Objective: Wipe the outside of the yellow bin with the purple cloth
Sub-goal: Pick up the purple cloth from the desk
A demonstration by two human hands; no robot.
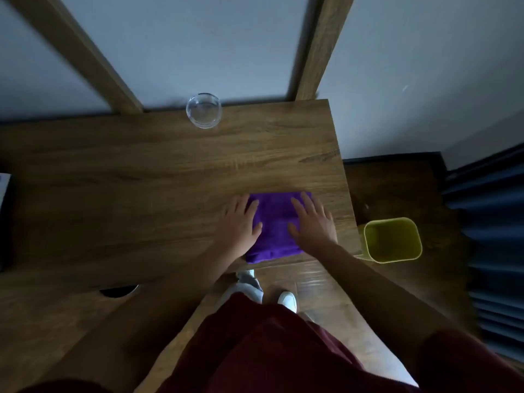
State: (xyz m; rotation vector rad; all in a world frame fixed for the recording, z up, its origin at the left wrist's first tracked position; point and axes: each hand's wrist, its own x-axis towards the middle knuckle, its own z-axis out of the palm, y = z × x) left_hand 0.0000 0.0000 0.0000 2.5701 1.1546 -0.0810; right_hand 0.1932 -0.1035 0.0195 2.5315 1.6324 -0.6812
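Observation:
A folded purple cloth (273,226) lies near the front right corner of the wooden table (141,177). My left hand (239,225) rests flat on the cloth's left edge with straight fingers. On the cloth's right side my right hand (313,224) lies flat, fingers spread. The yellow bin (392,239) stands upright on the floor just right of the table, open mouth facing up, apart from both hands.
A clear glass bowl (203,110) sits at the table's back edge. Wooden frame posts (314,52) rise behind the table against the wall. A dark blue curtain (493,236) hangs at the far right. My feet in white shoes (287,299) stand below the table edge.

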